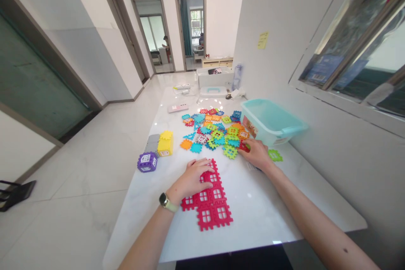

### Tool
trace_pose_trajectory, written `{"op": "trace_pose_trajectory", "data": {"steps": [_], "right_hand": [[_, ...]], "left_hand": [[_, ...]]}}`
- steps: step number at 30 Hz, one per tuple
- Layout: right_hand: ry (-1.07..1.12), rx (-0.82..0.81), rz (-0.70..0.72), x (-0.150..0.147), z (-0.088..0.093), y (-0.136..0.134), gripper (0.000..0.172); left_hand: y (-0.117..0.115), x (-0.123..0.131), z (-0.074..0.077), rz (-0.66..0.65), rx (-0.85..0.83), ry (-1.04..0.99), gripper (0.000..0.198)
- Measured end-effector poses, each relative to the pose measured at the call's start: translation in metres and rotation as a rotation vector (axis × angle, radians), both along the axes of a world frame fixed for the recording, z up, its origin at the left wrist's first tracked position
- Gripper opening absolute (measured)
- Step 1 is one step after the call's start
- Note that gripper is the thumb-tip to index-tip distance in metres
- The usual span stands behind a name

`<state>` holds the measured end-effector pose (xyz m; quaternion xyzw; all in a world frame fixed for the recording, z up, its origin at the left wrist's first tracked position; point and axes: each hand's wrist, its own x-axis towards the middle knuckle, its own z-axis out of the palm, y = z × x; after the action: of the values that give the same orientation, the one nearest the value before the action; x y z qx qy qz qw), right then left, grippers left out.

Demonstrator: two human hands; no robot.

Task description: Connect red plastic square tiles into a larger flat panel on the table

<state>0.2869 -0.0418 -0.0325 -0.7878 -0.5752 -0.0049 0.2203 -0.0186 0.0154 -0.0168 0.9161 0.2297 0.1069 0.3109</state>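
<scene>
My left hand (193, 179), with a watch on its wrist, lies on a flat panel of joined red window tiles (210, 202). Its fingers are spread over the panel's upper left part and hide some of it. At the right edge of the heap of loose interlocking tiles (218, 134), my right hand (257, 154) has its thumb and fingers closed on a red tile (244, 146). A green window tile (230, 152) lies just left of those fingertips. Another green tile (275, 155) is to the right of the hand, by the bin.
A teal plastic bin (274, 120) stands against the wall. On the left are a purple cube (147, 162), a yellow block (165, 143) and a grey one (153, 142). A pink box (177, 108), a white case (213, 92) and cables sit farther back on the white table (262, 211).
</scene>
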Motion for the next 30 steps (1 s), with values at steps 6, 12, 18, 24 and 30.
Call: {"op": "trace_pose_trajectory", "data": {"steps": [6, 12, 18, 24, 30], "right_hand": [[-0.039, 0.065, -0.039, 0.002, -0.002, 0.007, 0.035], [-0.116, 0.104, 0.243, -0.030, 0.005, 0.051, 0.040], [-0.276, -0.236, 0.458, -0.055, 0.026, 0.105, 0.037], [-0.313, -0.352, 0.239, -0.022, 0.034, 0.122, 0.032], [-0.298, -0.500, 0.229, -0.007, 0.034, 0.137, 0.046]], "left_hand": [[0.000, 0.001, -0.001, 0.004, -0.001, 0.000, 0.043], [0.001, 0.002, -0.002, -0.004, -0.011, -0.027, 0.043], [0.001, 0.002, -0.002, -0.020, -0.007, -0.011, 0.042], [0.001, 0.002, -0.003, -0.023, -0.001, -0.044, 0.039], [0.002, 0.001, -0.001, -0.031, -0.011, -0.066, 0.036]]}}
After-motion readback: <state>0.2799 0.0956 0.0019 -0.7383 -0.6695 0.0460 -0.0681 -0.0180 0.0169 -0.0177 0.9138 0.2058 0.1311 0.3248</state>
